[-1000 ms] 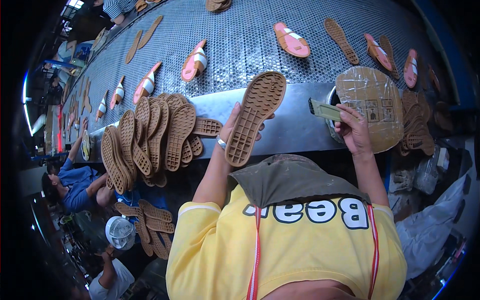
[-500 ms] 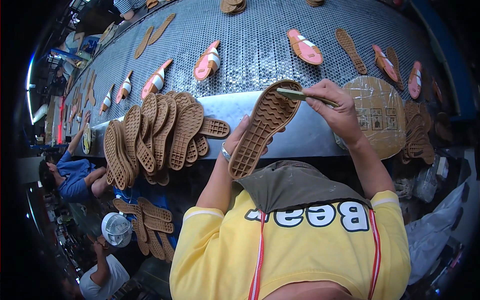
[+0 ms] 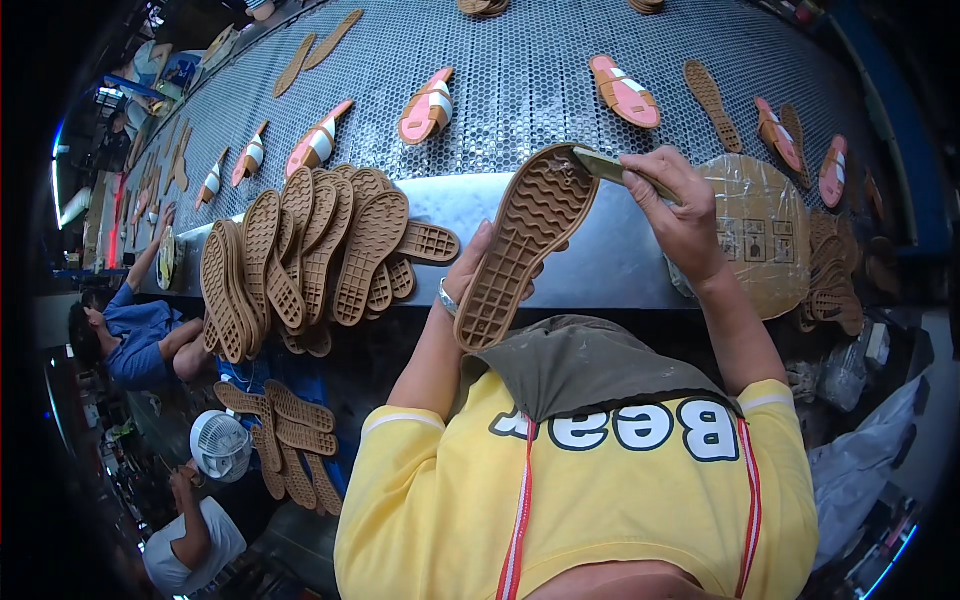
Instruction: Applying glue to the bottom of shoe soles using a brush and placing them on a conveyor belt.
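Note:
Tilted up before me is a brown shoe sole (image 3: pixel 520 240), its gridded and wavy inner side facing me. My left hand (image 3: pixel 472 262), with a watch at its wrist, grips its left edge, fingers wrapped behind. In my right hand (image 3: pixel 682 205) is a flat, greenish brush (image 3: pixel 625 172), pinched between thumb and fingers. The brush's tip rests at the sole's upper right rim; its bristles cannot be made out. A wet-looking sheen shows on the sole near the tip. Left of my left hand lies a heap of similar soles (image 3: pixel 300 260).
Behind the metal ledge (image 3: pixel 600 270) runs a mesh conveyor (image 3: pixel 520 90) carrying sandals (image 3: pixel 428 108) and loose soles (image 3: pixel 712 105). A taped cardboard piece (image 3: pixel 755 235) and more soles (image 3: pixel 832 270) lie right. Lower left are further soles (image 3: pixel 290 440), a white fan (image 3: pixel 220 445) and seated people (image 3: pixel 140 330).
The brush has moved up and right from inside the sole's toe area to its rim, my right hand with it. The sole has risen slightly. Sandals on the conveyor appear shifted right.

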`<control>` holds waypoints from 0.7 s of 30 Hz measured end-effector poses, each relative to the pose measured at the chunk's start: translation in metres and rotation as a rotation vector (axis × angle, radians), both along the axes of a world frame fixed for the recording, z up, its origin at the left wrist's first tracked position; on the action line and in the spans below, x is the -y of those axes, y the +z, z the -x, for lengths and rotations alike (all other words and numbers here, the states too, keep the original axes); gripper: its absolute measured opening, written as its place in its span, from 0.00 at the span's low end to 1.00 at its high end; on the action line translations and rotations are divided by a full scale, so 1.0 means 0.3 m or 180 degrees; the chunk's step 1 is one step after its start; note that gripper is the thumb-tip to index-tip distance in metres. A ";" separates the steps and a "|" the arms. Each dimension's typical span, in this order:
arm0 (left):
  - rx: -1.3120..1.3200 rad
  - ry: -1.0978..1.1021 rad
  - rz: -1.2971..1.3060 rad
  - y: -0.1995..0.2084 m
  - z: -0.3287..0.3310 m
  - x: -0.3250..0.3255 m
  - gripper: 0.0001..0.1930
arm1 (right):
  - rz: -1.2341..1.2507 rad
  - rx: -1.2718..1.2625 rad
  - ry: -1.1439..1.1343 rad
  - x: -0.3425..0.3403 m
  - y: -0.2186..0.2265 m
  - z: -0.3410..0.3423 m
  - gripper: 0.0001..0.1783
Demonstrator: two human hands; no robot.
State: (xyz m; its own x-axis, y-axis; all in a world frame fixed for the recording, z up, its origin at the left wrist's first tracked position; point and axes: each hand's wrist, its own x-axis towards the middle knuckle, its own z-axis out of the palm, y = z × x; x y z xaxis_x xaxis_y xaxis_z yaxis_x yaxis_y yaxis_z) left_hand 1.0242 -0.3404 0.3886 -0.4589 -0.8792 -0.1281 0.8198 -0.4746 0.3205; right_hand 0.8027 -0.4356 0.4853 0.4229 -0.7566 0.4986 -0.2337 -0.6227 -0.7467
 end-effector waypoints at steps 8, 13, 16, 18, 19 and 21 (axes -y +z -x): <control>0.0274 0.0163 0.0045 0.002 0.007 -0.003 0.35 | 0.0885 -0.0493 -0.0611 -0.051 -0.024 -0.046 0.06; 0.0410 0.0352 0.0100 0.028 0.027 0.008 0.36 | 0.0965 -0.0518 -0.0782 -0.048 -0.038 -0.086 0.05; 0.0419 0.0362 0.0184 0.022 0.035 0.030 0.36 | 0.1009 -0.0550 -0.0849 -0.033 -0.043 -0.111 0.05; 0.0458 0.0430 0.0216 0.032 0.049 0.047 0.35 | 0.1042 -0.0559 -0.0854 -0.020 -0.049 -0.126 0.05; 0.0549 0.0504 0.0231 0.037 0.058 0.054 0.34 | 0.0981 -0.0529 -0.0870 -0.014 -0.053 -0.133 0.04; 0.0725 0.0650 0.0244 0.033 0.066 0.073 0.32 | 0.0913 -0.0505 -0.0870 -0.009 -0.053 -0.147 0.03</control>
